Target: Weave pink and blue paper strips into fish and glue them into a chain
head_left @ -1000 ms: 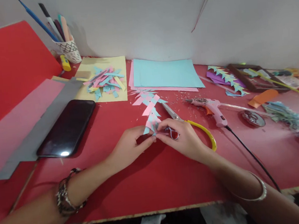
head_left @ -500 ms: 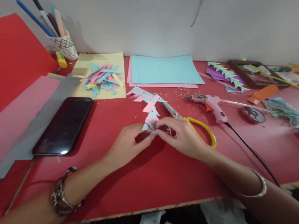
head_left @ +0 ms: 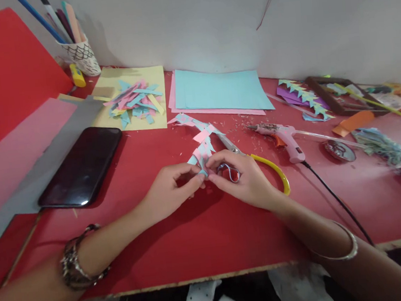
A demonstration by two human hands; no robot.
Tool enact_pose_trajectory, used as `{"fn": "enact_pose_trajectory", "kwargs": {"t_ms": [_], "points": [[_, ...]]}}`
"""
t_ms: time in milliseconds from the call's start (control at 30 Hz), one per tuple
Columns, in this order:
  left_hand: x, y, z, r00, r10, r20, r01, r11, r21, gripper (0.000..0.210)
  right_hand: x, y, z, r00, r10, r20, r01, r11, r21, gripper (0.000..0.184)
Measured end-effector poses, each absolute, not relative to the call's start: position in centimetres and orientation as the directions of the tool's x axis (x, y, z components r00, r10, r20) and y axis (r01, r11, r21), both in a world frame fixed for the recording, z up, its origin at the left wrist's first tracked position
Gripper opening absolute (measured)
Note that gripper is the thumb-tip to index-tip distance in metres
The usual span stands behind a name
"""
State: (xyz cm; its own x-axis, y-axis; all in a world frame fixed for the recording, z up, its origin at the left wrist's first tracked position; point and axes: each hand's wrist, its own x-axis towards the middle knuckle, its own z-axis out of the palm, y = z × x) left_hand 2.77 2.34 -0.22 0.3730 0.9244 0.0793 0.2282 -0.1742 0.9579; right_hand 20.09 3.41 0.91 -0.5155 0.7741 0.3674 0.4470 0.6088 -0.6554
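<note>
A garland of folded pink and light-blue paper strips (head_left: 203, 135) lies across the red table and runs up to my fingers. My left hand (head_left: 171, 187) pinches its near end between thumb and forefinger. From the other side my right hand (head_left: 240, 177) pinches the same end, fingertips close to those of the left. A thin, pale looped cord shows under the right-hand fingers. Scissors with a yellow handle (head_left: 280, 173) lie partly beneath the garland and my right hand.
Loose cut strips (head_left: 139, 99) are heaped on a yellow sheet (head_left: 105, 86). Blue paper (head_left: 221, 89) lies by the wall. A black phone (head_left: 81, 166) rests at left. On the right are a pink glue gun (head_left: 284, 138) with a cord, a small round dish (head_left: 340, 150) and a brown frame (head_left: 326, 93).
Both hands stay at the garland's near end, with small finger shifts. The right-hand fingers have risen slightly, and the looped cord shows more. The whole view has shifted slightly.
</note>
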Motion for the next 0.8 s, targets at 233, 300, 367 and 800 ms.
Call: {"fn": "enact_pose_trajectory", "kwargs": {"t_ms": [233,300,367,800], "points": [[2.7,2.5,-0.2,0.373,0.926,0.054,0.128,-0.109,0.986,0.022,20.4,3.4,0.5,-0.569,0.640,0.517,0.454,0.768,-0.451,0.011],[2.6,2.5,-0.5,0.309,0.939,0.149,0.143,-0.201,0.969,0.016,20.5,3.4,0.6,-0.569,0.608,0.554,0.459,0.793,-0.400,0.011],[2.3,2.6,-0.7,0.176,0.929,0.326,0.207,-0.359,0.910,0.015,20.5,3.3,0.7,-0.555,0.601,0.574,0.462,0.797,-0.388,0.010],[1.4,2.7,0.0,0.399,0.806,0.437,0.556,-0.592,0.584,0.025,20.0,3.0,1.3,-0.482,0.790,0.378,0.411,0.585,-0.699,0.008]]}}
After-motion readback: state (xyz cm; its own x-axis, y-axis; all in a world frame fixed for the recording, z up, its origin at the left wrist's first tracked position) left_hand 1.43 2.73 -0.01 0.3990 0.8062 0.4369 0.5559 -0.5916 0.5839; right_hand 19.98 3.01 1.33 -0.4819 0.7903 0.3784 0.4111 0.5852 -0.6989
